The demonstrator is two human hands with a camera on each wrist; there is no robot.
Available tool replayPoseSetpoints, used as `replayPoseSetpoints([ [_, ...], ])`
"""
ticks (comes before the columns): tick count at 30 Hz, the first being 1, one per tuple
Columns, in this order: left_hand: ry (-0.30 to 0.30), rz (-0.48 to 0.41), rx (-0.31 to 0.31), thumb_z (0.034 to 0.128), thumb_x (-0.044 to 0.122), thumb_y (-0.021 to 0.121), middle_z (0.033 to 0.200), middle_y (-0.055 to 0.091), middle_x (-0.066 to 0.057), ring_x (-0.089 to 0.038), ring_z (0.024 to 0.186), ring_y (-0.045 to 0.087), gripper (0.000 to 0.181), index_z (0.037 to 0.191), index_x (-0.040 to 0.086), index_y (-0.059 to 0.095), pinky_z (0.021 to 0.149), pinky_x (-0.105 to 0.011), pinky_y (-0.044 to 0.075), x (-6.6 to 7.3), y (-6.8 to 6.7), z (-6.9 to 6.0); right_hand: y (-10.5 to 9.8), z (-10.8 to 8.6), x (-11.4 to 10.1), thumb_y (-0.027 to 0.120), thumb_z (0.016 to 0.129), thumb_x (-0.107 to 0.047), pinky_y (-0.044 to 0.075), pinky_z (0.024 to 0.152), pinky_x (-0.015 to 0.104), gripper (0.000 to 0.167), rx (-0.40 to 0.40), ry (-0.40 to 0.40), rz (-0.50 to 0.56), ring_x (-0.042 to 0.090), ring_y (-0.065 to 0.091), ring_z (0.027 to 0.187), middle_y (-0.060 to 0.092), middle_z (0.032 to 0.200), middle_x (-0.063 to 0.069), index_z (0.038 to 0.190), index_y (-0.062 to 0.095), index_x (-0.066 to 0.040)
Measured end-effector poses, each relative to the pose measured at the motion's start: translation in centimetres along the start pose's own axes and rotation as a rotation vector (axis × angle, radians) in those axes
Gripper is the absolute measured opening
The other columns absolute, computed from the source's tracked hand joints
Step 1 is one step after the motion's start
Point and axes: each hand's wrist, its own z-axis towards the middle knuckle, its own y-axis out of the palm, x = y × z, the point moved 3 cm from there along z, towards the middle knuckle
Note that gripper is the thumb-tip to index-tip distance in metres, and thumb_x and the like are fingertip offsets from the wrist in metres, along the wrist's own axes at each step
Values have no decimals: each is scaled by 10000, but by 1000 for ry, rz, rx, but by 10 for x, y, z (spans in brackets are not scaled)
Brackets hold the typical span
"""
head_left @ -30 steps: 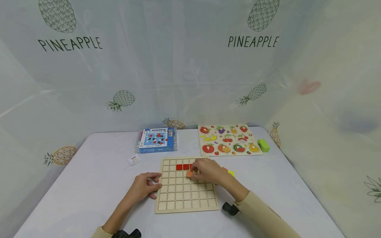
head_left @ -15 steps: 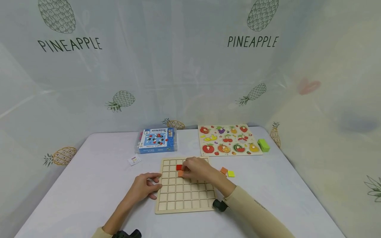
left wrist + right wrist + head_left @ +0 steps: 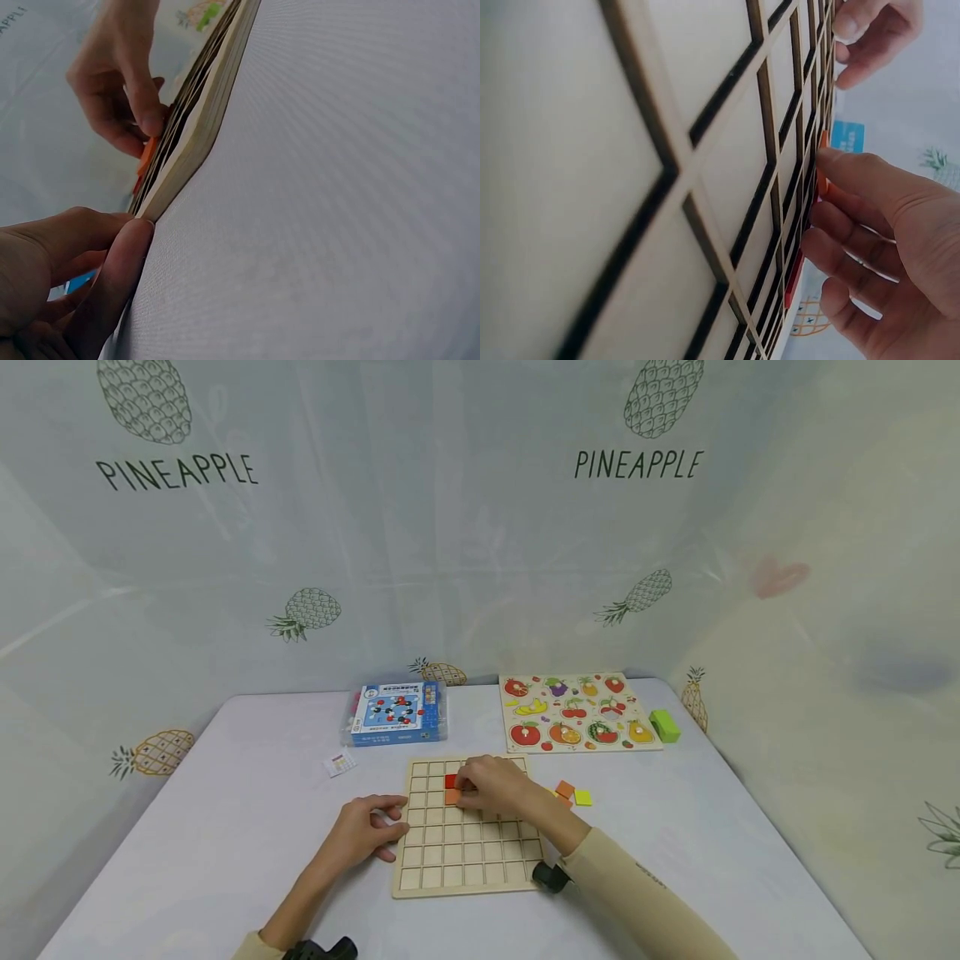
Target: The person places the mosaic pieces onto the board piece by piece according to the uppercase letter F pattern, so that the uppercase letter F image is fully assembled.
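Observation:
A wooden grid board lies flat on the white table. My right hand is over its upper part and pinches an orange square tile at a grid cell. In the right wrist view, thumb and forefinger hold the orange tile at the board's surface. Just behind it a red tile sits in the grid; the red tiles to its right are covered by the hand. My left hand rests at the board's left edge, thumb and forefinger spread apart and touching it.
Loose orange tiles and a yellow tile lie right of the board. Behind stand a blue box and a fruit puzzle board, with a green block beside it. A small printed card lies at left.
The right hand has moved left along the grid with the orange tile, which now sits below the leftmost red tile. Over the last half second it shifted slightly. The left hand has stayed put.

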Motion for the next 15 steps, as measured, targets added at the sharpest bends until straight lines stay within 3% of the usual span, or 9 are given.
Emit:
replayPoseSetpoints([
  [10, -14, 15, 8, 821, 70, 767, 970, 615, -119, -182, 550, 663, 457, 1248, -20, 634, 471, -309, 602, -2, 1, 1, 0, 1, 1, 734, 879, -354, 458, 616, 135, 219, -6, 1, -14, 41, 511, 742, 650, 905, -81, 1014, 743, -182],
  [15, -24, 32, 11, 820, 58, 762, 966, 612, -118, -160, 556, 658, 449, 1244, -22, 636, 478, -316, 606, -2, 1, 1, -11, -8, 8, 739, 875, -348, 477, 634, 153, 252, 7, 38, 23, 54, 529, 753, 671, 932, -56, 1056, 742, -173],
])
